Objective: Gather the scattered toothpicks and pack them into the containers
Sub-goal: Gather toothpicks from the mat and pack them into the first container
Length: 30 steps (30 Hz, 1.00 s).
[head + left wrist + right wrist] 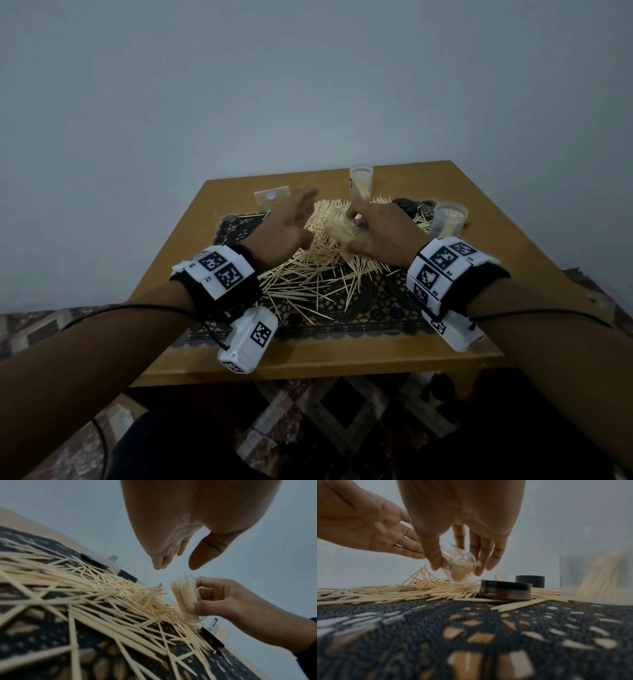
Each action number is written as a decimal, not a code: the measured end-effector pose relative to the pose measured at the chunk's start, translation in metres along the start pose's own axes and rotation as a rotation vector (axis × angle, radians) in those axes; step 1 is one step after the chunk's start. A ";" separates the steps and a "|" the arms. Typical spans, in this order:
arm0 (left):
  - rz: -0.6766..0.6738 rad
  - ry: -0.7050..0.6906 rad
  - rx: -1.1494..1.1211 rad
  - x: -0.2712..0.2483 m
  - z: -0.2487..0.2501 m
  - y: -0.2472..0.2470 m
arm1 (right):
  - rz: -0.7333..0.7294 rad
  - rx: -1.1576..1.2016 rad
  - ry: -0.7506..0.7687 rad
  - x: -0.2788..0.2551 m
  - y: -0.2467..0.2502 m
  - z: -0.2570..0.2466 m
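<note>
A big heap of loose toothpicks [318, 270] [96, 596] [399, 592] covers a black patterned mat [376, 308]. My right hand [376, 233] [223, 601] [460, 555] grips a clear container [342, 228] [185, 599] [458, 566] packed with toothpicks, tilted low over the heap with its open mouth toward my left hand. My left hand [291, 219] [175, 559] [390, 538] hovers just left of that mouth, fingers straight and spread, holding nothing. Two more clear containers with toothpicks stand upright, one at the back [360, 183] and one at the right [448, 219] [597, 577].
Two black lids [505, 591] [529, 581] lie among the toothpicks at the right [406, 205]. A clear lid-like piece [272, 198] lies at the back left. The small wooden table [342, 363] ends close in front; a plain wall stands behind.
</note>
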<state>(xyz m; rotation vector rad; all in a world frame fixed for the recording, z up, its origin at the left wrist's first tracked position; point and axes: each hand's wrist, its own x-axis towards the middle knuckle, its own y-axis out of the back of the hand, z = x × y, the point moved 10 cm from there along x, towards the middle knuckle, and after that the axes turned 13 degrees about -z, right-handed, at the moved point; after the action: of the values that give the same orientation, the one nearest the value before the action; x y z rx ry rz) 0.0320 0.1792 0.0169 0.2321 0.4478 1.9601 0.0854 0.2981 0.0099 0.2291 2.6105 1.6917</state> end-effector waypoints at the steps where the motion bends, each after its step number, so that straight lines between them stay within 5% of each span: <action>1: 0.034 0.006 0.093 0.000 -0.001 0.007 | 0.014 -0.012 -0.018 0.000 0.001 0.003; 5: -0.065 0.249 0.842 -0.001 -0.019 0.015 | 0.052 -0.057 -0.078 0.001 0.005 0.011; 8: -0.225 0.468 0.985 -0.005 -0.051 0.012 | 0.055 -0.062 -0.090 0.002 0.005 0.013; 11: -0.216 0.515 1.086 -0.001 -0.065 0.010 | 0.045 -0.058 -0.088 0.003 0.004 0.013; 24: -0.036 0.251 1.004 0.029 -0.037 -0.001 | 0.007 -0.023 -0.088 0.001 0.002 0.009; 30: 0.045 0.260 0.822 0.030 -0.036 0.007 | -0.009 -0.012 -0.077 0.000 0.000 0.008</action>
<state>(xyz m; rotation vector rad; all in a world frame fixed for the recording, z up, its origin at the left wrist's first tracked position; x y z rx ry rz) 0.0012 0.1962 -0.0142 0.5058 1.4211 1.7569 0.0858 0.3055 0.0071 0.2766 2.5421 1.6598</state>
